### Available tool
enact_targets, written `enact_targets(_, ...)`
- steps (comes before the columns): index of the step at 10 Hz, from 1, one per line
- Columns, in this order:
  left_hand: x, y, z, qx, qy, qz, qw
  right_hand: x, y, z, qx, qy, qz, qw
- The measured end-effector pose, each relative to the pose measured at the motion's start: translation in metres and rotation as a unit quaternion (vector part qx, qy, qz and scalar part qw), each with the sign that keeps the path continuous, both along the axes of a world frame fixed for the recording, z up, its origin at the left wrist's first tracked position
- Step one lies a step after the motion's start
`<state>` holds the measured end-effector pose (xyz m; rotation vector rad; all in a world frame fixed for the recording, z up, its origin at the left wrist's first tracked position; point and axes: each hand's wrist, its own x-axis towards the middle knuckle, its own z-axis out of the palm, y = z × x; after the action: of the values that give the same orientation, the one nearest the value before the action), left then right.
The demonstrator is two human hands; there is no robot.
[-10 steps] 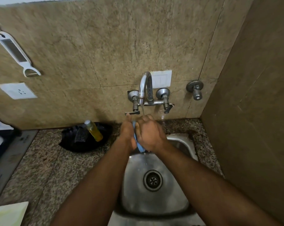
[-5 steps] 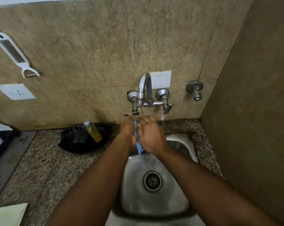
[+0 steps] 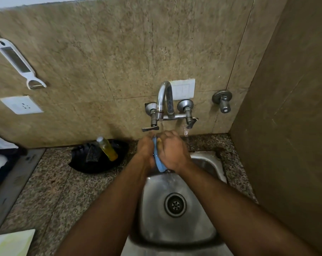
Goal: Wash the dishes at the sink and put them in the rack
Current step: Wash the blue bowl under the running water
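Observation:
Both my hands meet under the running tap (image 3: 163,100) over the back of the steel sink (image 3: 176,224). Between them stands a small blue dish (image 3: 159,164) on edge, mostly hidden by my fingers. My left hand (image 3: 146,146) grips it from the left. My right hand (image 3: 172,150) is pressed on it from the right, and a bit of yellow shows at its fingertips. A thin stream of water falls onto the hands.
A black tray (image 3: 99,165) on the granite counter holds a bottle of yellow soap (image 3: 108,149) and a dark scrub pad (image 3: 92,154). A white peeler (image 3: 18,61) hangs on the wall. A pale board (image 3: 12,242) lies at the front left. A side wall stands close on the right.
The hands stay together under the tap with the blue dish; they have shifted slightly while rubbing it. Water keeps running.

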<state>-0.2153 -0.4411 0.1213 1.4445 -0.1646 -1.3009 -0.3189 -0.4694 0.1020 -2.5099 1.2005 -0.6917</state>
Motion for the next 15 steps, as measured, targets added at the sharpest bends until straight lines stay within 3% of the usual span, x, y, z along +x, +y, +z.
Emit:
enact_targets(1, -0.007, 0.011, -0.004, 0.006, -0.129, -0.044, 0.991, 0.005, -0.021, 0.013, 0.217, -0.040, -0.081, 0.972)
enact_targets(2, -0.017, 0.022, -0.002, -0.010, -0.095, -0.055, 0.994, 0.003, -0.031, 0.023, 0.269, -0.021, -0.090, 0.959)
enact_targets(3, -0.013, 0.015, 0.010, 0.006, 0.059, 0.005, 0.998, 0.002, -0.012, 0.018, 0.092, 0.036, -0.027, 0.995)
enact_targets(4, -0.007, 0.004, 0.013, 0.011, 0.011, 0.058, 0.998, 0.005, 0.001, 0.008, 0.015, 0.038, 0.048, 0.998)
enact_targets(5, -0.009, 0.012, 0.009, -0.023, -0.115, 0.021, 0.993, 0.012, -0.019, 0.014, 0.166, -0.020, 0.005, 0.986)
enact_targets(6, -0.012, 0.028, 0.000, -0.066, -0.202, -0.036, 0.977, 0.017, -0.038, 0.024, 0.330, 0.021, -0.044, 0.943)
enact_targets(7, -0.006, 0.038, -0.001, -0.083, -0.084, 0.042, 0.992, -0.001, -0.035, 0.030, 0.525, -0.216, -0.118, 0.815)
enact_targets(8, -0.003, 0.036, 0.005, -0.077, 0.104, 0.127, 0.984, -0.005, -0.018, 0.018, 0.492, -0.273, -0.080, 0.823)
enact_targets(9, -0.011, 0.033, 0.008, -0.040, 0.111, 0.188, 0.975, 0.000, 0.014, 0.005, 0.331, -0.164, -0.079, 0.926)
enact_targets(10, -0.018, 0.034, 0.002, -0.011, 0.113, 0.213, 0.970, 0.001, 0.027, 0.002, 0.199, 0.008, -0.063, 0.978)
enact_targets(11, -0.022, 0.035, -0.005, -0.016, 0.113, 0.187, 0.976, 0.003, 0.008, 0.016, 0.253, 0.071, -0.069, 0.962)
enact_targets(12, -0.026, 0.035, -0.008, -0.016, 0.113, 0.179, 0.977, 0.008, -0.017, 0.027, 0.463, -0.017, -0.075, 0.883)
enact_targets(13, -0.030, 0.032, -0.011, -0.014, 0.127, 0.134, 0.983, 0.008, -0.039, 0.007, 0.539, -0.131, -0.161, 0.816)
enact_targets(15, -0.024, 0.036, -0.022, -0.019, 0.094, 0.160, 0.983, -0.001, -0.004, 0.023, 0.330, 0.016, -0.138, 0.934)
